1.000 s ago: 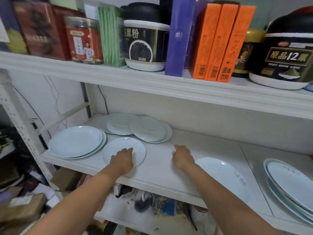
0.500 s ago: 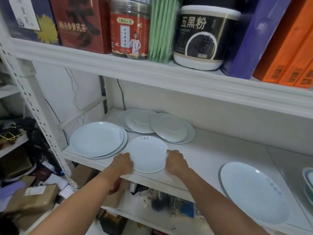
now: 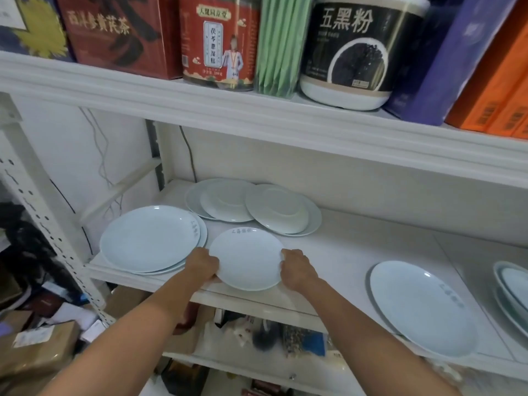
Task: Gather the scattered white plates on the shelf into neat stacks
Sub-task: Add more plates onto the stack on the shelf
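Note:
A small white plate (image 3: 247,257) sits near the front edge of the white shelf (image 3: 357,247). My left hand (image 3: 203,264) grips its left rim and my right hand (image 3: 297,268) grips its right rim. To the left lies a stack of two large plates (image 3: 148,238). Behind, several upturned plates overlap: one group (image 3: 220,202) at the back and another (image 3: 281,210) just right of it. A single large plate (image 3: 423,307) lies to the right, and more stacked plates (image 3: 514,287) show at the right edge.
The shelf above (image 3: 257,118) carries boxes, a red tin (image 3: 218,41), green packets and a black-and-white tub (image 3: 354,50), leaving low headroom. A perforated metal upright (image 3: 43,224) stands at left. Cardboard boxes and clutter fill the floor and lower shelf below.
My right hand moved left from the bare shelf to the small plate's right rim. My left hand shifted from the plate's top to its left rim. The camera came closer and turned left.

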